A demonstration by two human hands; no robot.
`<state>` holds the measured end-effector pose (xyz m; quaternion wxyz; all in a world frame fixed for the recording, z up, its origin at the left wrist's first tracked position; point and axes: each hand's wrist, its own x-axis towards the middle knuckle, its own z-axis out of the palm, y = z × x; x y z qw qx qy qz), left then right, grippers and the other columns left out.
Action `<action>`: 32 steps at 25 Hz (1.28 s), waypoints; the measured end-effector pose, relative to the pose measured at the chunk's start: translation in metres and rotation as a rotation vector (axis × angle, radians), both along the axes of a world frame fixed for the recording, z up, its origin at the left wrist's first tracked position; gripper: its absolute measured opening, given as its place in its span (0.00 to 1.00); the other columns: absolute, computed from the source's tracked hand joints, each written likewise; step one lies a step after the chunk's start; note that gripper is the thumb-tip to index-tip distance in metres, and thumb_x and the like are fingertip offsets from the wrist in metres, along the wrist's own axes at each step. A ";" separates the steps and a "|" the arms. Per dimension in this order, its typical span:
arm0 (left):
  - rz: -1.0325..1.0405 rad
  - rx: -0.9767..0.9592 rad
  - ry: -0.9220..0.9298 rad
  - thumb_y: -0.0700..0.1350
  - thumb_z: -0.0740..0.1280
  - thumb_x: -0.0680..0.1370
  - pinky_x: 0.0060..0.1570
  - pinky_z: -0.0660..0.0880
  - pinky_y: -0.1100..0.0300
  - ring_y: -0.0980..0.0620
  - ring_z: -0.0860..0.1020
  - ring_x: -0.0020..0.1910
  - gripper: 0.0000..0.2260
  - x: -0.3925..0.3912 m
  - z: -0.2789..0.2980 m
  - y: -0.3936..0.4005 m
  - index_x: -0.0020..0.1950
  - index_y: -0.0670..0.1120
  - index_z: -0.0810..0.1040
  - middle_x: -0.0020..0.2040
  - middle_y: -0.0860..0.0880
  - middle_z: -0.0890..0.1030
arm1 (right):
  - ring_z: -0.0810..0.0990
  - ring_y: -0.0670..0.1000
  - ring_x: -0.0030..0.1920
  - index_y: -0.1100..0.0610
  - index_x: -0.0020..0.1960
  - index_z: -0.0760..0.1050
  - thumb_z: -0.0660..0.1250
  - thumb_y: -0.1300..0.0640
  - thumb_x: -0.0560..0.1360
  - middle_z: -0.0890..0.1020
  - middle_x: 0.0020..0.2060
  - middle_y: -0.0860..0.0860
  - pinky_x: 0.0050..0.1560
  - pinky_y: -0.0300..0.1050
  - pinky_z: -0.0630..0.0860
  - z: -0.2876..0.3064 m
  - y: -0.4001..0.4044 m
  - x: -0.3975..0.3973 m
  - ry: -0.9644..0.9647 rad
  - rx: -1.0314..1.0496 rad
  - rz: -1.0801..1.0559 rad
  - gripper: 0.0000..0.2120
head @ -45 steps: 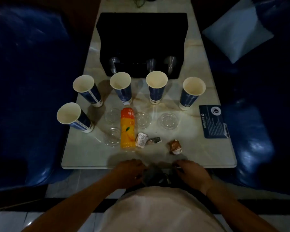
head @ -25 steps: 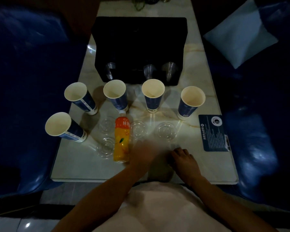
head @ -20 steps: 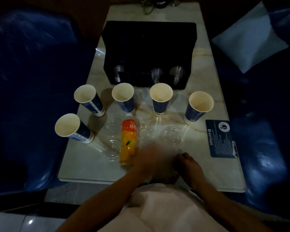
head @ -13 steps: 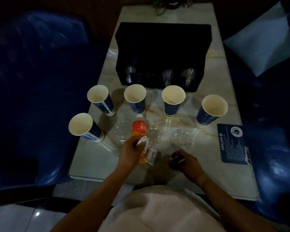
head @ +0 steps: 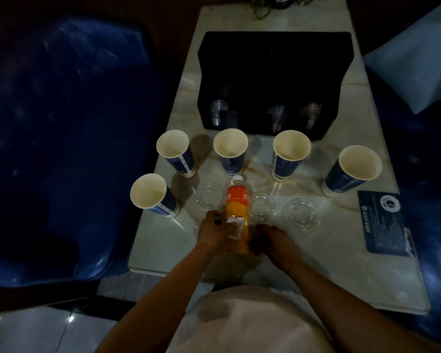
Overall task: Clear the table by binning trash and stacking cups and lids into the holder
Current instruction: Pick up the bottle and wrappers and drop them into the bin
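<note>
Several blue paper cups stand open on the marble table [head: 163, 240], among them one at the near left [head: 148, 191] and one at the far right [head: 360, 163]. Clear lids [head: 302, 212] lie flat in front of them. An orange juice bottle [head: 237, 200] lies on its side, cap pointing away. My left hand [head: 211, 231] is shut on crumpled white wrappers [head: 234, 225] right beside the bottle. My right hand [head: 274, 240] is curled against the bottle's near end; whatever is inside it is hidden. The black holder [head: 275, 67] sits behind the cups.
Clear plastic cups [head: 218, 112] stick out of the holder's front slots. A dark printed card [head: 382, 221] lies at the table's right edge. Blue sofas flank the table, with a pale pillow [head: 413, 59] on the right one. Tiled floor shows below the near edge.
Both hands came up from my lap onto the table. My left hand picked up the white wrappers. My right hand covered the brown wrapper, then slid left to the bottle.
</note>
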<state>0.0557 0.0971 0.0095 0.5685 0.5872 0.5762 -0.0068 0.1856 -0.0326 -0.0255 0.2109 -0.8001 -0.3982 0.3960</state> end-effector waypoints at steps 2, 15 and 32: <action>-0.038 -0.045 -0.039 0.51 0.72 0.76 0.62 0.75 0.41 0.42 0.78 0.61 0.24 0.000 -0.003 0.000 0.69 0.46 0.70 0.65 0.42 0.78 | 0.80 0.53 0.50 0.49 0.60 0.77 0.66 0.51 0.76 0.80 0.54 0.53 0.50 0.44 0.77 -0.002 -0.002 -0.003 -0.105 -0.036 -0.005 0.13; -0.073 -0.213 -0.127 0.50 0.72 0.76 0.49 0.76 0.56 0.52 0.79 0.50 0.25 0.004 -0.028 -0.001 0.70 0.46 0.69 0.66 0.44 0.77 | 0.82 0.56 0.45 0.57 0.53 0.74 0.74 0.53 0.70 0.83 0.44 0.54 0.47 0.50 0.79 0.001 -0.014 -0.029 0.017 -0.052 -0.466 0.16; -0.454 -0.272 -0.261 0.54 0.76 0.68 0.54 0.80 0.48 0.46 0.85 0.52 0.18 -0.035 -0.003 -0.108 0.56 0.52 0.83 0.53 0.48 0.86 | 0.82 0.54 0.41 0.66 0.54 0.77 0.72 0.66 0.72 0.83 0.44 0.59 0.34 0.38 0.79 0.017 -0.233 -0.086 0.497 0.298 -1.357 0.11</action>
